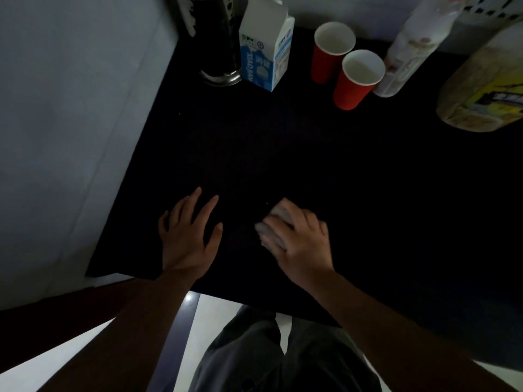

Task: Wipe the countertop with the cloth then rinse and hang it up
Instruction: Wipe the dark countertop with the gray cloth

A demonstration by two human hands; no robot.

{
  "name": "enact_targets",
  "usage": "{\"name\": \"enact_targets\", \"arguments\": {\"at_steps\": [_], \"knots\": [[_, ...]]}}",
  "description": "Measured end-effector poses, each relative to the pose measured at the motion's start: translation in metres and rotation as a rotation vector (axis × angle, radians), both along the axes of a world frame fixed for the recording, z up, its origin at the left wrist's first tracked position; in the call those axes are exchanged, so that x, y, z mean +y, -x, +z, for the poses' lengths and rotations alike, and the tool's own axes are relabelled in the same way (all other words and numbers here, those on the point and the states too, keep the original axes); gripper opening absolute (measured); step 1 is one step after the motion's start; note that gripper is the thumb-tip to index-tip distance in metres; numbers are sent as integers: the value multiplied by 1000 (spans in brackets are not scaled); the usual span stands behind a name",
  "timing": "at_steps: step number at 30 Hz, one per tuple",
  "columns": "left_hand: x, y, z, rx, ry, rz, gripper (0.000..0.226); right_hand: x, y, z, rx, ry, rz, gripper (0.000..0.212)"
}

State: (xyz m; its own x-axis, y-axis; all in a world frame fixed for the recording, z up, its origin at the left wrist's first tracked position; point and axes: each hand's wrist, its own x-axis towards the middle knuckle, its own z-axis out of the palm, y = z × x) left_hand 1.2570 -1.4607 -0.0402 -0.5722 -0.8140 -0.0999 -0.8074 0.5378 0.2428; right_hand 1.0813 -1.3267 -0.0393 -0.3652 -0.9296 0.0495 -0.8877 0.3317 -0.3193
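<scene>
Black tabletop point(311, 165): left hand point(186, 239) flat, fingers spread, likely bracing me; right hand point(304, 244) grips bunched cloth point(271, 233), pressing down to wipe.

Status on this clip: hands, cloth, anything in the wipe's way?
Left hand flat on the countertop, holding nothing. Right hand grips the cloth, pressed to the countertop. Red cups and milk carton at the back, apart from the cloth.

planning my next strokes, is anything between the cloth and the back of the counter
Nothing visible on the middle of the counter ahead of the cloth in the right hand. Along the back stand a metal flask, a milk carton, two red cups and a bottle; the left hand rests flat beside it.
</scene>
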Motion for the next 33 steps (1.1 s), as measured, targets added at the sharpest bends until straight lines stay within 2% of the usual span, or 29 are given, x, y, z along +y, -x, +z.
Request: {"name": "enact_targets", "arguments": {"at_steps": [3, 6, 8, 10, 14, 17, 20, 22, 25, 30, 33], "knots": [[-1, 0, 0, 13, 7, 3, 56, 4, 34, -3, 4, -36, -211, 33], [-2, 0, -1, 31, -15, 14, 56, -54, 52, -4, -33, -38, -404, 35], [-1, -1, -1, 31, -22, 14, 56, -92, 40, -4, -60, -41, -347, 35], [-2, -1, 2, 49, -41, 11, 56, -99, 15, -2, -56, -41, -184, 33], [-10, -10, 7, 178, -153, -17, 56, -33, -14, -4, 18, -11, 91, 31], [-18, -29, 9, 174, -95, -32, 52, -33, 8, -4, 41, -52, 52, 34], [-31, -35, 10, 149, -81, 31, 54, -99, 25, -2, -11, -58, -166, 33], [-35, -33, 8, 140, -86, 63, 55, -152, 26, -1, -43, -44, -222, 35], [-38, -33, 6, 190, -93, 81, 53, -188, 2, 1, -66, -11, -120, 36], [-39, -34, 7, 208, -106, 90, 54, -94, -32, -4, -39, 61, 231, 30], [-40, -33, 6, 214, -132, 93, 55, -99, -5, -6, -39, 31, 183, 30]]}}
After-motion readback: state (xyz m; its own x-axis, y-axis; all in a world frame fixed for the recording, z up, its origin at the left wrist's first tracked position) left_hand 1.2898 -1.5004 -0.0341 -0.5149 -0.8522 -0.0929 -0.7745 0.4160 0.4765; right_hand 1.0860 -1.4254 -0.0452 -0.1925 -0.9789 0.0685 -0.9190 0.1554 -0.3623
